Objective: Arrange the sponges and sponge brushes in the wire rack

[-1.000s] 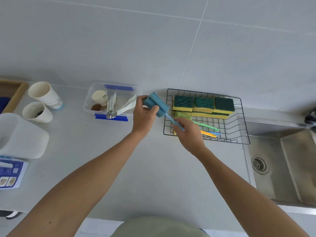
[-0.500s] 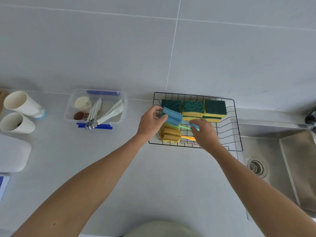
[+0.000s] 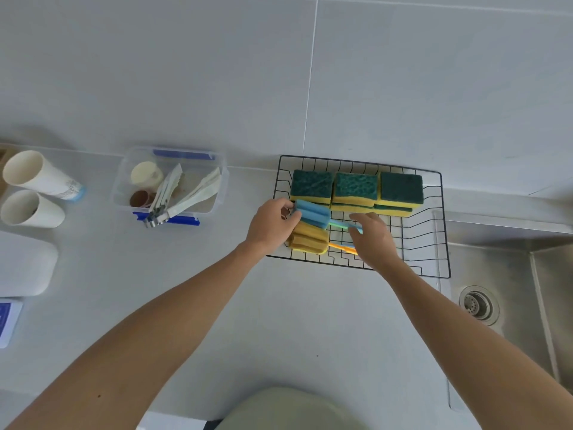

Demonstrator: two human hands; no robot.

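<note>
A black wire rack (image 3: 437, 225) stands on the counter by the wall. Along its back lie several yellow sponges with green scouring tops (image 3: 356, 189). At its front left lies a yellow sponge brush (image 3: 308, 242) with an orange handle. Just behind it is a blue sponge brush (image 3: 313, 213). My left hand (image 3: 273, 226) grips its foam head at the rack's left edge. My right hand (image 3: 373, 238) rests over its blue handle, fingers spread, and hides most of the handles. A green handle shows beneath the blue one.
A clear plastic box (image 3: 169, 184) with tongs and small cups sits left of the rack. Two paper cups (image 3: 31, 193) lie at the far left, a white container (image 3: 24, 263) below them. A steel sink (image 3: 508, 299) is at the right.
The blue sponge brush has moved from left of the rack into it, down onto the brushes inside. My right hand's fingers have opened over the handle. The camera view shifted right.
</note>
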